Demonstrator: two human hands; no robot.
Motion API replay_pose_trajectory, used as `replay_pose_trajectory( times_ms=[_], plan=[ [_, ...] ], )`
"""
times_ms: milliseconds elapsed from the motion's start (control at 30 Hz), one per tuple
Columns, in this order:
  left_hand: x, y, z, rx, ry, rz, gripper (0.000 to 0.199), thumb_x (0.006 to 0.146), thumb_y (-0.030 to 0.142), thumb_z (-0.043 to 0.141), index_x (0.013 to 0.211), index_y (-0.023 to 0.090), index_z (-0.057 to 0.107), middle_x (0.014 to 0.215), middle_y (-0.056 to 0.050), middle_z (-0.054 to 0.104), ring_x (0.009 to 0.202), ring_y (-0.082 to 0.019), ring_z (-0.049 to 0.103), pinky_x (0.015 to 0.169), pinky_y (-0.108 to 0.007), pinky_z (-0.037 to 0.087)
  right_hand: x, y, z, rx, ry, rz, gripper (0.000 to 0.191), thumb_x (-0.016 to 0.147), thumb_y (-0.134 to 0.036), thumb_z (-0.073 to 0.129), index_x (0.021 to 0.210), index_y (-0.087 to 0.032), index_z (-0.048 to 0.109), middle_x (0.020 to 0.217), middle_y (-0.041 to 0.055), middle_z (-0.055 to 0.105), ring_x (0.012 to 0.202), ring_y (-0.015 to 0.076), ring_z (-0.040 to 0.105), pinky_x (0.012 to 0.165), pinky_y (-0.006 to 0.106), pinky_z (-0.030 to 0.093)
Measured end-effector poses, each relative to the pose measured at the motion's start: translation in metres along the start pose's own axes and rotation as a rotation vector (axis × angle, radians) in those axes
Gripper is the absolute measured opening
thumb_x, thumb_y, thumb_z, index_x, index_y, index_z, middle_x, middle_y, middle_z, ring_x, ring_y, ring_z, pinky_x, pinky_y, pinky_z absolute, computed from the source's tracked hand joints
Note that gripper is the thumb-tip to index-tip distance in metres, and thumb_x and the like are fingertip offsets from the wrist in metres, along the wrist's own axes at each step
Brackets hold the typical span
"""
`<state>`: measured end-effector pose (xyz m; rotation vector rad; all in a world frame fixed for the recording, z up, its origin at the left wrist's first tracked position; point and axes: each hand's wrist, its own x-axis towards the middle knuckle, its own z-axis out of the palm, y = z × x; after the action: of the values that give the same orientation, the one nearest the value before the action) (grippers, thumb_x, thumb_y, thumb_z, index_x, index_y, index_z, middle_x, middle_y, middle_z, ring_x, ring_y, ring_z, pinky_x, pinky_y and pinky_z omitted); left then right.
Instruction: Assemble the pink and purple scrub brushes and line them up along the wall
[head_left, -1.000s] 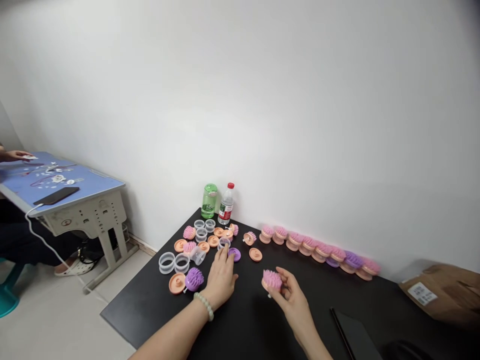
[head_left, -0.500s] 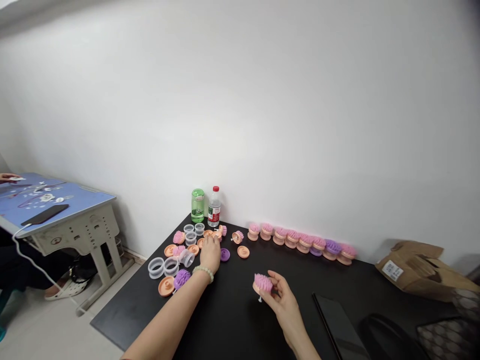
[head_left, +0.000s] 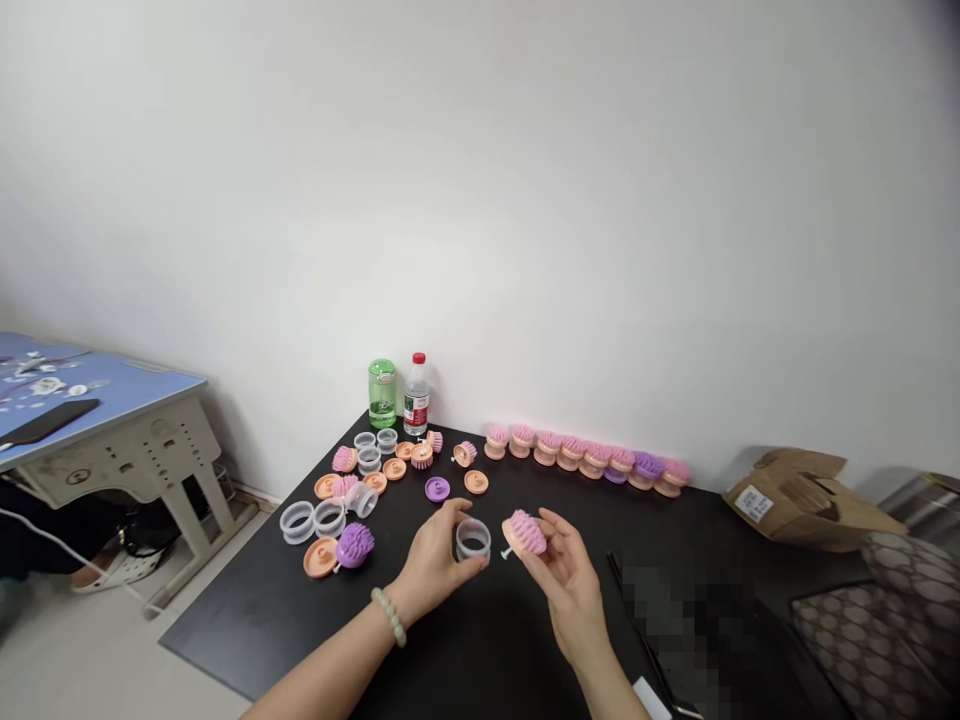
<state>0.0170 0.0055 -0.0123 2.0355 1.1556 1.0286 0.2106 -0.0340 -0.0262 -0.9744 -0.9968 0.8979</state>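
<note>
My left hand (head_left: pixel 436 560), a beaded bracelet at its wrist, grips a clear plastic ring-shaped cup (head_left: pixel 473 539) between thumb and fingers. Just right of it, my right hand (head_left: pixel 566 570) holds a pink bristle brush head (head_left: pixel 527 533) tilted, its white stem pointing left toward the cup. The two parts are close but apart. On the left of the black table lie more clear rings (head_left: pixel 298 521), orange discs (head_left: pixel 320 557), a purple disc (head_left: pixel 437 489), a purple brush head (head_left: pixel 354 545) and several pink brush heads (head_left: pixel 464 454).
A row of assembled scrub brushes (head_left: pixel 570 452) stands along the wall. At the back left corner are a green bottle (head_left: pixel 382 394) and a red-capped water bottle (head_left: pixel 416 397). A brown paper bag (head_left: pixel 810 500) lies to the right. A blue-topped desk (head_left: pixel 142 385) stands off left.
My left hand has come away from the pile of parts toward the right hand, now with a clear cup in it. The right hand has turned the pink brush head so its stem points left.
</note>
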Motion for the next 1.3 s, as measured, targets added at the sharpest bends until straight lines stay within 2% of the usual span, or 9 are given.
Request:
replay_pose_trajectory(
  times_ms=[100, 167, 267, 367, 567, 800, 1067, 1167, 1300],
  plan=[
    [-0.006, 0.001, 0.008, -0.046, -0.006, -0.055, 0.061, 0.063, 0.018, 0.087, 0.114, 0.022, 0.053, 0.112, -0.005, 0.066, 0.102, -0.024, 0.066, 0.092, -0.039, 0.052, -0.003, -0.002, 0.003, -0.039, -0.047, -0.037, 0.059, 0.075, -0.043, 0.082, 0.124, -0.023, 0.055, 0.117, 0.0127, 0.07, 0.11, 0.0295, 0.07, 0.097, 0.045, 0.056],
    [-0.007, 0.0, 0.01, -0.024, -0.009, -0.058, 0.059, 0.059, 0.024, 0.092, 0.105, 0.021, 0.055, 0.108, -0.005, 0.065, 0.099, -0.025, 0.065, 0.088, -0.04, 0.052, -0.004, 0.0, 0.003, -0.069, -0.089, -0.063, 0.057, 0.077, -0.041, 0.081, 0.125, -0.023, 0.056, 0.117, 0.0127, 0.07, 0.11, 0.029, 0.07, 0.099, 0.046, 0.055],
    [-0.006, 0.001, 0.01, 0.064, -0.038, -0.021, 0.05, 0.063, 0.04, 0.09, 0.095, 0.019, 0.057, 0.097, -0.006, 0.065, 0.09, -0.026, 0.062, 0.079, -0.039, 0.051, -0.006, 0.007, 0.003, -0.139, -0.124, -0.082, 0.056, 0.078, -0.039, 0.08, 0.126, -0.024, 0.056, 0.119, 0.0119, 0.07, 0.113, 0.0283, 0.068, 0.102, 0.047, 0.054],
    [-0.007, 0.004, 0.009, 0.122, -0.047, 0.018, 0.049, 0.067, 0.049, 0.086, 0.094, 0.018, 0.059, 0.096, -0.007, 0.065, 0.09, -0.027, 0.06, 0.078, -0.038, 0.048, -0.008, 0.014, 0.001, -0.245, -0.145, -0.081, 0.056, 0.077, -0.038, 0.079, 0.127, -0.024, 0.058, 0.123, 0.0115, 0.068, 0.117, 0.0282, 0.066, 0.104, 0.045, 0.053],
    [-0.01, 0.009, 0.007, -0.11, -0.049, -0.008, 0.052, 0.068, 0.052, 0.084, 0.098, 0.019, 0.057, 0.095, -0.003, 0.065, 0.085, -0.021, 0.061, 0.075, -0.031, 0.047, -0.011, 0.015, -0.001, -0.335, -0.194, -0.102, 0.054, 0.078, -0.036, 0.078, 0.127, -0.023, 0.06, 0.125, 0.0116, 0.067, 0.119, 0.0278, 0.065, 0.104, 0.042, 0.053],
    [-0.01, 0.01, 0.005, -0.238, -0.024, -0.059, 0.055, 0.058, 0.047, 0.092, 0.096, 0.018, 0.063, 0.093, -0.002, 0.067, 0.083, -0.021, 0.061, 0.073, -0.03, 0.046, -0.012, 0.011, -0.001, -0.367, -0.245, -0.127, 0.048, 0.08, -0.036, 0.075, 0.125, -0.023, 0.062, 0.125, 0.0114, 0.067, 0.117, 0.0274, 0.066, 0.101, 0.04, 0.055],
    [-0.007, 0.0, 0.004, -0.719, -0.109, -0.019, 0.051, 0.062, 0.027, 0.091, 0.108, 0.019, 0.069, 0.12, -0.009, 0.061, 0.11, -0.028, 0.061, 0.093, -0.038, 0.049, -0.011, 0.009, -0.001, -0.318, -0.282, -0.107, 0.044, 0.082, -0.034, 0.074, 0.123, -0.023, 0.063, 0.123, 0.0114, 0.068, 0.115, 0.0273, 0.067, 0.098, 0.038, 0.057],
    [-0.007, 0.0, 0.004, -0.754, -0.12, -0.112, 0.057, 0.058, 0.02, 0.091, 0.108, 0.02, 0.065, 0.114, -0.008, 0.064, 0.108, -0.027, 0.062, 0.088, -0.036, 0.05, -0.011, 0.01, -0.002, -0.298, -0.303, -0.102, 0.042, 0.084, -0.033, 0.072, 0.123, -0.023, 0.062, 0.124, 0.0119, 0.067, 0.116, 0.027, 0.067, 0.099, 0.037, 0.056],
    [-0.008, 0.006, 0.001, -0.636, -0.085, -0.168, 0.061, 0.058, 0.016, 0.092, 0.109, 0.02, 0.059, 0.104, -0.006, 0.071, 0.1, -0.025, 0.065, 0.09, -0.036, 0.046, -0.009, 0.01, -0.004, -0.276, -0.309, -0.102, 0.041, 0.085, -0.033, 0.072, 0.123, -0.023, 0.062, 0.121, 0.0118, 0.067, 0.113, 0.0268, 0.068, 0.097, 0.037, 0.058]
  ],
)
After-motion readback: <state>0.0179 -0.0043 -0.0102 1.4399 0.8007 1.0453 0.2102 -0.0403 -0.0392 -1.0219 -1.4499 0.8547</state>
